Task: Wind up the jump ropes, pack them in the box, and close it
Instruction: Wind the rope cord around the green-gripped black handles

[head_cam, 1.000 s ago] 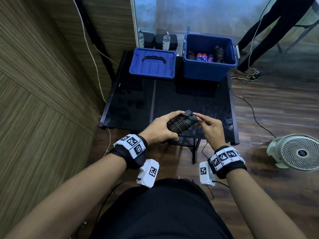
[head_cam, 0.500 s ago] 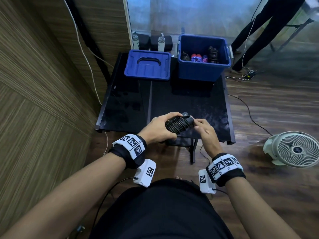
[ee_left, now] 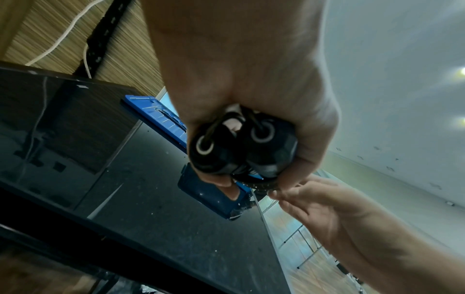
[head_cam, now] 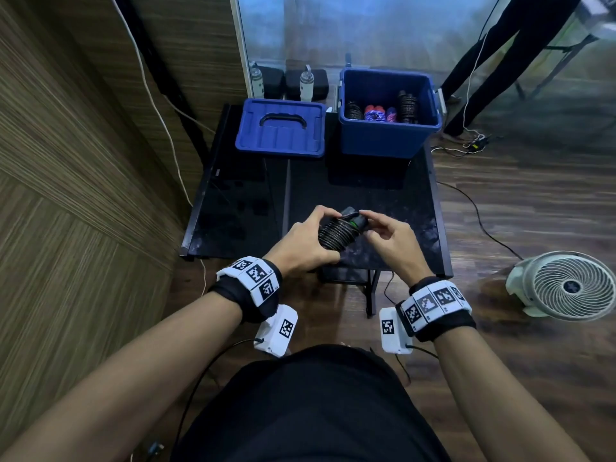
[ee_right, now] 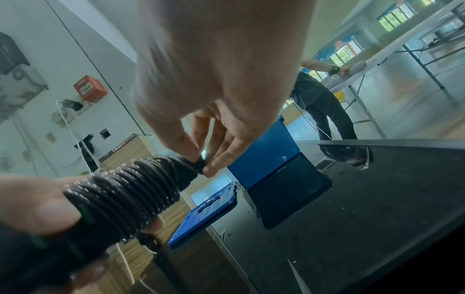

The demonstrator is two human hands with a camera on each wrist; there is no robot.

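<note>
From the head view, the left hand (head_cam: 301,246) is curled round a wound black jump rope (head_cam: 336,232), held in the air above the near edge of the black table (head_cam: 366,195), while the right hand (head_cam: 390,238) pinches the bundle's far end between thumb and forefinger. The blue box (head_cam: 386,135) stands open at the table's far right, with more wound ropes (head_cam: 378,112), black and red-blue, inside it. Its blue lid (head_cam: 280,128) lies flat just to the left of it, handle up.

The left wrist view shows what the head view cannot: the butt ends of the two black handles (ee_left: 241,147) sit side by side in the left hand's grip, each with a pale ring where the cord leaves it. The right wrist view shows the coils close up: many tight turns of thin black cord with small glints along them, and green bands on the handles below the coils. There the right hand's fingertips (ee_right: 208,169) close on a small dark bit at the bundle's end; whether that is the cord's loose end or part of a handle is hard to make out.

The left hand's palm hides most of the handles' length. In the wrist views the box and lid are partly covered by the hands. A white fan (head_cam: 566,285) stands on the wooden floor to the right of the table.
</note>
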